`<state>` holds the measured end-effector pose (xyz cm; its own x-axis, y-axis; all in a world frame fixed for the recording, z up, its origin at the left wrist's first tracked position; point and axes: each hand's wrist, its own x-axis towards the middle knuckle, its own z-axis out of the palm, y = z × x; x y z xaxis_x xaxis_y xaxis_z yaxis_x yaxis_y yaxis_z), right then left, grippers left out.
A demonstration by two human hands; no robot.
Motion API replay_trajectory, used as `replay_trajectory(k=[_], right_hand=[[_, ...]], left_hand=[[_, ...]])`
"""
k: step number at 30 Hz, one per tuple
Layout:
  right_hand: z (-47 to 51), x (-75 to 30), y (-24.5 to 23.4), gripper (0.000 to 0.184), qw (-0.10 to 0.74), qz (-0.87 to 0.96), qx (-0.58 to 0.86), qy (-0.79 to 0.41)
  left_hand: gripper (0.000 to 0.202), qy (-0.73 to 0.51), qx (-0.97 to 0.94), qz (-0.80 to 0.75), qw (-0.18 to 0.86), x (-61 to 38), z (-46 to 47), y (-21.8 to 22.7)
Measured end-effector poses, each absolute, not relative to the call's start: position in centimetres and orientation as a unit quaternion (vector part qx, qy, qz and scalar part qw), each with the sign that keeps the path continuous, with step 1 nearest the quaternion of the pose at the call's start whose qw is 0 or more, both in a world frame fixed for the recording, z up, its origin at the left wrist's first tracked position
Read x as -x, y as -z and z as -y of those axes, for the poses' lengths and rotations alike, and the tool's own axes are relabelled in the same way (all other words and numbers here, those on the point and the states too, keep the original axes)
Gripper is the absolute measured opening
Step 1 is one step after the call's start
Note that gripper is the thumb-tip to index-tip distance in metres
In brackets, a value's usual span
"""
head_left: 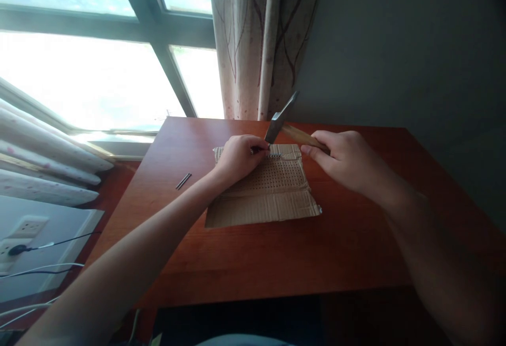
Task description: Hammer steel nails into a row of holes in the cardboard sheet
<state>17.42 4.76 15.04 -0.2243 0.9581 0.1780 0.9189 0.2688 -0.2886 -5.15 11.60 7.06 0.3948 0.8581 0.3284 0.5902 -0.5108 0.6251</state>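
My right hand (pixel 342 156) is closed around the wooden handle of a hammer (pixel 302 137). The hammer's metal head is tilted, its lower end right at the fingertips of my left hand (pixel 243 159). Those fingertips are pinched together over the far part of a piece of corrugated cardboard (pixel 263 209); whatever small thing they hold is too hidden to name. Rows of small dark holes cover the cardboard's middle, and a short row of small shiny bits (pixel 274 155) shows beside my left fingertips. Two thin metal rods (pixel 183 181) lie left of the cardboard.
The cardboard lies on a reddish-brown wooden table (pixel 253 267). Behind stand a bright window (pixel 95 82) and a patterned curtain (pixel 241 45), with a wall on the right. At lower left, cables (pixel 43 268) run near a wall socket (pixel 29 226).
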Motion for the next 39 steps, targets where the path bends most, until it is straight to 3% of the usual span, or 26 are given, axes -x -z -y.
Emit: replay_trajectory(k=[26,34,39], right_hand=[[-4.6,-17.7,-13.6,0.035,0.176,0.776,0.6,-0.086],[-4.3,-18.0,-13.3,0.036,0.186,0.768,0.604,-0.104],[-4.0,-17.9,-14.0,0.034,0.19,0.767,0.605,-0.096]], left_hand=[[0.013,-0.28,-0.82,-0.459,0.195,5.2,-10.9,-7.9],[0.027,-0.209,-0.878,-0.416,0.108,7.3,-8.8,-8.9],[0.032,-0.213,-0.876,-0.418,0.115,7.8,-7.8,-8.0]])
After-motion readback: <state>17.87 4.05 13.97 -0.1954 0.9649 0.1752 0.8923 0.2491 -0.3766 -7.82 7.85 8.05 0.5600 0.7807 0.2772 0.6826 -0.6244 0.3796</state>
